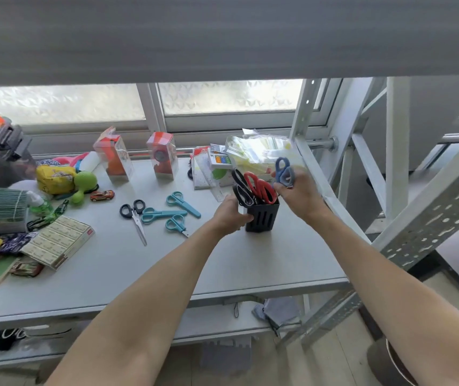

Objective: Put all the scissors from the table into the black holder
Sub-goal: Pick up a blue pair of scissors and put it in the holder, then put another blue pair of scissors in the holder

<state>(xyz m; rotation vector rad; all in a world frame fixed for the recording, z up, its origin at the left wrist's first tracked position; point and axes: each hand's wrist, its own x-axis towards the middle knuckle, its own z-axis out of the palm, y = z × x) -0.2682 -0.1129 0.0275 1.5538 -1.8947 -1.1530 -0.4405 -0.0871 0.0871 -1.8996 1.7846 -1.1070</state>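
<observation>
The black holder [263,218] stands on the grey table [167,263], with black-handled scissors [241,188] and red-handled scissors [261,188] sticking out of it. My left hand [229,215] grips the holder's left side. My right hand [298,195] holds blue-handled scissors [284,171] just right of the holder's top, handles up. On the table to the left lie black-handled scissors [135,215] and three teal scissors [182,203] [158,214] [176,224].
Clear boxes [114,160] [163,156], a bag of stationery [259,154], toy cars, a green toy [83,185], staple boxes [58,240] and other clutter fill the left and back. A metal rack frame [406,218] rises to the right.
</observation>
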